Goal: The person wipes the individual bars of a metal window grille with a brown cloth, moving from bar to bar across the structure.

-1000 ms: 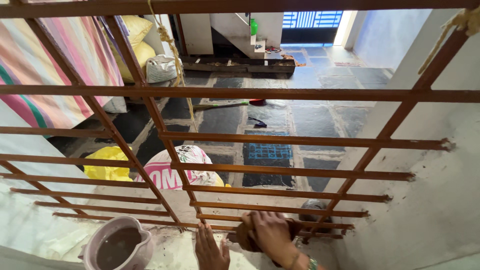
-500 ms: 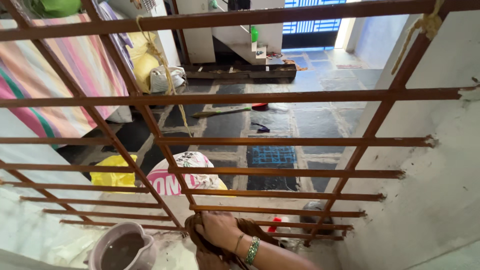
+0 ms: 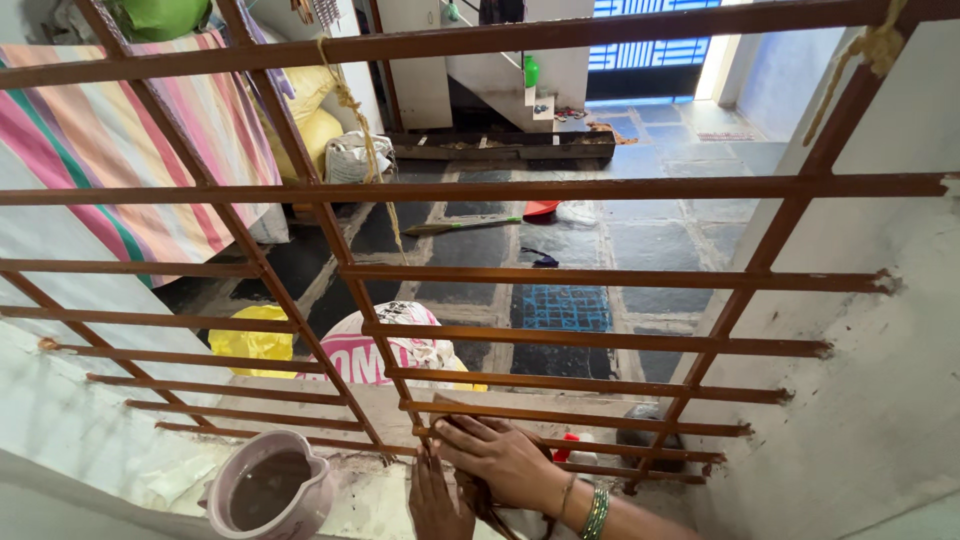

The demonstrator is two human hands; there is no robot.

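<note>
A rusty brown metal railing (image 3: 560,338) with horizontal bars fills the view. My right hand (image 3: 500,455), with bangles on the wrist, presses a brown cloth (image 3: 470,490) against one of the lowest bars. My left hand (image 3: 432,500) lies flat on the pale ledge just below it, fingers pointing up toward the railing and touching the cloth's edge. A pinkish plastic jug (image 3: 268,490) of muddy brown water stands on the ledge to the left of my hands.
Below the railing lies a dark stone floor (image 3: 640,240) with a blue grid drawing. A white and pink sack (image 3: 385,350) and a yellow bag (image 3: 252,342) sit beneath. A striped cloth (image 3: 110,160) hangs at left. A white wall (image 3: 880,380) closes the right.
My right hand slid the cloth right along the lower bar and up a little. My left hand, hidden half a second ago, shows again on the ledge. The view shifted slightly.
</note>
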